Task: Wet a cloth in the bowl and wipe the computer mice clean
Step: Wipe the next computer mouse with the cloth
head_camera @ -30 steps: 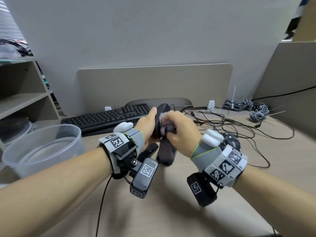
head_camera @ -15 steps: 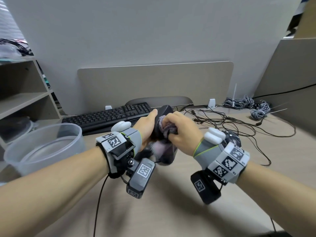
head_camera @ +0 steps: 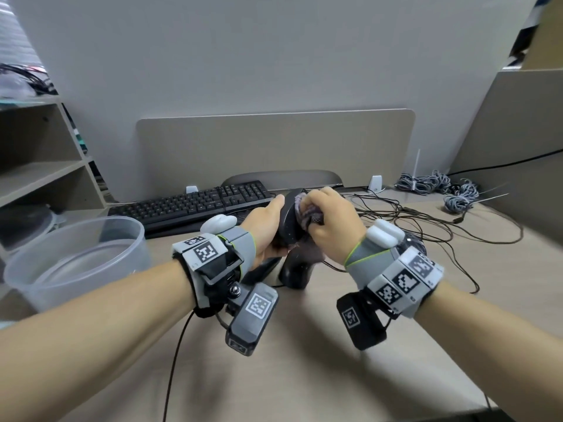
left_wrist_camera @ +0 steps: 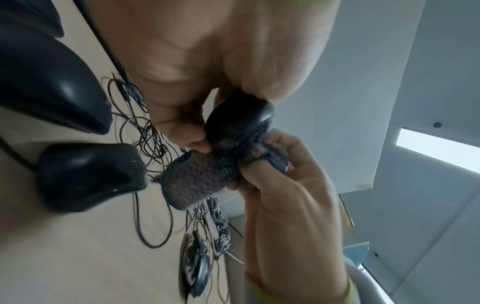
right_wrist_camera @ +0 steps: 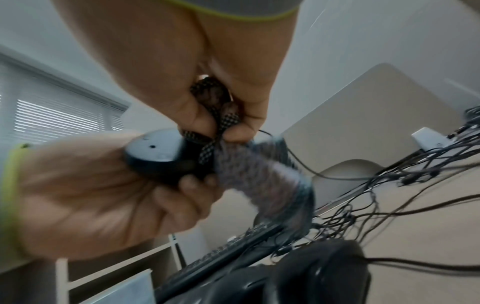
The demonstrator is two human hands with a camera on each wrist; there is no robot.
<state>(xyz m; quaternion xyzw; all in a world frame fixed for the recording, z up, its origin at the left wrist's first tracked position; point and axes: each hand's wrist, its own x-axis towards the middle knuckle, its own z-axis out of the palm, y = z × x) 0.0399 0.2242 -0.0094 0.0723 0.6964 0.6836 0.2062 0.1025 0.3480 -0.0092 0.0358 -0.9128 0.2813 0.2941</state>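
My left hand (head_camera: 272, 228) grips a black computer mouse (head_camera: 288, 222), lifted off the desk and turned on its side. My right hand (head_camera: 330, 222) holds a bunched grey-purple cloth (head_camera: 306, 213) pressed against the mouse's upper face. In the left wrist view the cloth (left_wrist_camera: 200, 176) hangs below the held mouse (left_wrist_camera: 241, 123). The right wrist view shows the mouse's underside (right_wrist_camera: 155, 154) with the cloth (right_wrist_camera: 257, 176) draped over its end. A clear plastic bowl (head_camera: 33, 266) holding water stands at the left.
A second black mouse (head_camera: 294, 274) lies on the desk under my hands, and another (head_camera: 411, 243) sits behind my right wrist. A black keyboard (head_camera: 195, 205) lies at the back. Tangled cables (head_camera: 426, 220) spread to the right. Shelves (head_camera: 36, 178) stand at the left.
My right hand has rubbed the cloth up along the mouse toward its far end. The left hand keeps its hold, and the hanging end of the cloth has risen.
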